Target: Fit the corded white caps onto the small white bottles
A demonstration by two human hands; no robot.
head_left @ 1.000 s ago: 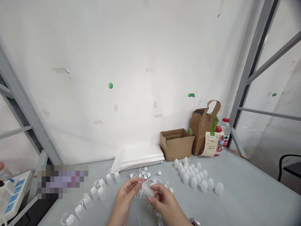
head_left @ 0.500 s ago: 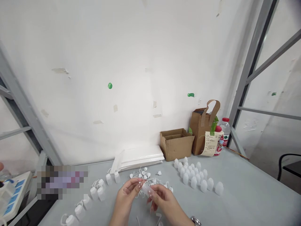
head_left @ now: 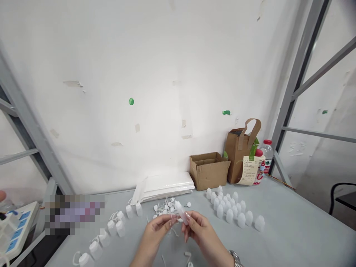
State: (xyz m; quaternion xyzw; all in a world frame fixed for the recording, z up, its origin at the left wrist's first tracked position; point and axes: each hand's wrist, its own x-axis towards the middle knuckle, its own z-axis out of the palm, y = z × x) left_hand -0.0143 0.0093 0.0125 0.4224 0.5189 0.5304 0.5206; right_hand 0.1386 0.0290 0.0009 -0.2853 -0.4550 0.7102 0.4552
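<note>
My right hand (head_left: 196, 226) pinches a small translucent white plastic bottle (head_left: 181, 212), tilted with its narrow end up and to the left. Close beside it, my left hand (head_left: 161, 227) has thumb and fingertips pressed together on a small white corded cap (head_left: 180, 220), partly hidden by the fingers. Behind the hands lies a loose pile of white corded caps (head_left: 166, 206). To the left, a line of white capped bottles (head_left: 120, 228) runs toward me, several with cord loops. Off to the right stand several rows of translucent white rounded pieces (head_left: 229, 215).
A stack of white flat packs (head_left: 164, 184) lies by the wall, next to an open cardboard box (head_left: 211, 174). Farther right are a brown paper bag (head_left: 235, 155) and a red-capped water bottle (head_left: 267, 152). A white power strip (head_left: 20, 230) sits at left.
The bottle in my right hand has turned more upright and moved slightly up and right. My left fingertips have come off its end and now pinch the small corded cap beside it.
</note>
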